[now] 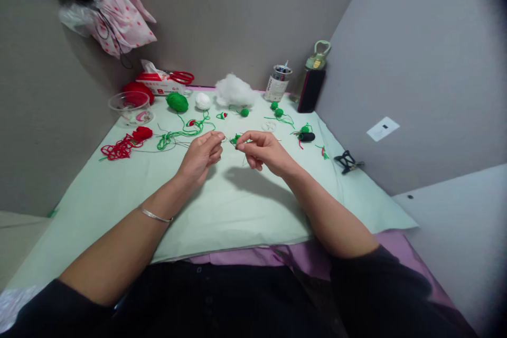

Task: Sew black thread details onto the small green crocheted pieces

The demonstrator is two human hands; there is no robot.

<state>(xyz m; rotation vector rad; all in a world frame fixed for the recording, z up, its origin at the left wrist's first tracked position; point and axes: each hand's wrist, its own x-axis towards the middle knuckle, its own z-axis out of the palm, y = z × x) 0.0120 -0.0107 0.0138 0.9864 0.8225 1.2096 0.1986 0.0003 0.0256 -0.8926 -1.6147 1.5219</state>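
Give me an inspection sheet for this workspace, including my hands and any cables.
Surface: pale green cloth, creased.
Job's things: small green piece, green yarn ball, white ball, tangled red yarn, white stuffing.
Clutter: bottle, black claw clip, clear tub.
Hands: left hand and right hand pinching; anything held is too small to identify.
Cables: no power cable seen.
Surroundings: grey wall behind, pink dotted cloth hanging at left.

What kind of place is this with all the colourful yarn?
It looks like a little craft corner: there's a green yarn ball, a fluffy pile of white stuffing and red-handled scissors.
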